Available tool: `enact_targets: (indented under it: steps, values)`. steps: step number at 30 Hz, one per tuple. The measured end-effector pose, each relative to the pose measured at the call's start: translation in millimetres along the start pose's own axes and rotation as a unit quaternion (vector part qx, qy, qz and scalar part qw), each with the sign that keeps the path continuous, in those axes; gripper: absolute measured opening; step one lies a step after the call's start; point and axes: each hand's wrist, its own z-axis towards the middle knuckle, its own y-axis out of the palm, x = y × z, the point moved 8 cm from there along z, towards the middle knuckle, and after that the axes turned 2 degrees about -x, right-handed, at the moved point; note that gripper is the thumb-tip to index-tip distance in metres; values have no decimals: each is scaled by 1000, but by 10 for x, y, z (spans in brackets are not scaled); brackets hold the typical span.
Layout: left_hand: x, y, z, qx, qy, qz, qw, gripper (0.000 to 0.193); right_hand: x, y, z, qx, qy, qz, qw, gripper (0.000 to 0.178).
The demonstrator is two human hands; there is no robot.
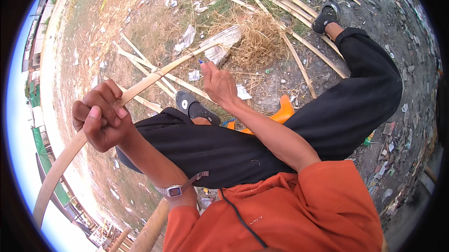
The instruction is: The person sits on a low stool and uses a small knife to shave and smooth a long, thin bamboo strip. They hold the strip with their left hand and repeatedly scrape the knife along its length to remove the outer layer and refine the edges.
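Note:
A long, pale bamboo strip [154, 75] runs from the lower left up toward the middle. My left hand [104, 115] is closed around it, with a watch [174, 190] on that wrist. At the centre my right hand [219, 83] is closed, just below the strip's far end and apart from it. A small blue tip [201, 61] pokes out by its thumb; the rest of that thing is hidden in the fingers. Beyond the right hand lie a chunk of pale wood [223, 41] and a heap of straw-coloured shavings [262, 41].
More bamboo strips [299, 41] lie scattered at the far right, and others [149, 72] at the left. An orange object [283, 110] shows between my legs in black trousers [346, 107]. Paper and plastic scraps [187, 38] litter the dirt ground.

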Motion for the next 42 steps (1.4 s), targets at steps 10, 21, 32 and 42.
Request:
enact_targets:
  steps: [10, 21, 32, 42]
  values:
    - [16, 89, -37, -10, 6, -24, 1000, 23, 225, -20, -65, -20, 60, -55, 996, 45]
    - [-20, -38, -25, 59, -21, 0, 998, 27, 434, 162, 183, 4, 118, -40, 992, 50]
    - [-23, -103, -54, 96, -3, -7, 995, 24, 961, 171, 402, -12, 164, -67, 984, 51]
    - [-20, -198, -33, 80, -23, 6, 997, 26, 1006, 283, 564, -27, 127, -43, 991, 52]
